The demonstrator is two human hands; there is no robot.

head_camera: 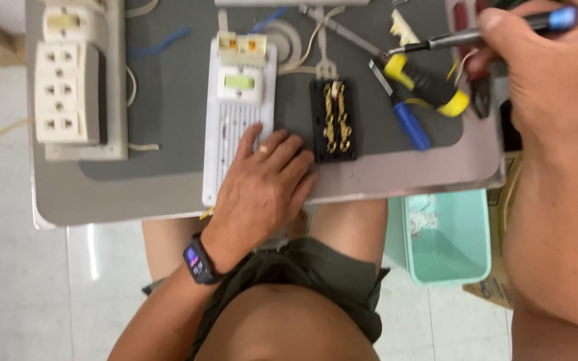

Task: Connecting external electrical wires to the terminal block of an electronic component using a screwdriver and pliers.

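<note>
1. The left hand [265, 187] lies palm down on the lower end of a long white plastic panel with fine ribbed slots [235, 127]; its fingers [289, 157] are spread flat and loosely extended, pressing on the panel rather than closing around anything.
2. The white panel rests on the grey table [168, 187] with its long axis running from the near edge away from the person; a pale rectangular window sits toward its far end.
3. Just beside the left fingertips stands a black rectangular plastic block holding rows of brass-coloured metal contacts [332, 120], its long axis parallel to the panel.
4. The right hand [550, 80] is raised at the far right, its fingers curled shut around a slim tool with a dark metal shaft and blue handle end [476, 37].
5. This tool lies nearly level, its tip pointing left toward a yellow-and-black handled tool [426, 83] on the table.
6. A blue-handled screwdriver [409, 124] lies slanted near the black block.
7. At the left of the table sits a cream plastic socket strip with three outlets [68, 93], smooth and boxy.
8. A mint-green plastic bin [446, 234] stands on the floor below the table's right edge.
9. A dark smartwatch [199, 261] circles the left wrist.
</note>
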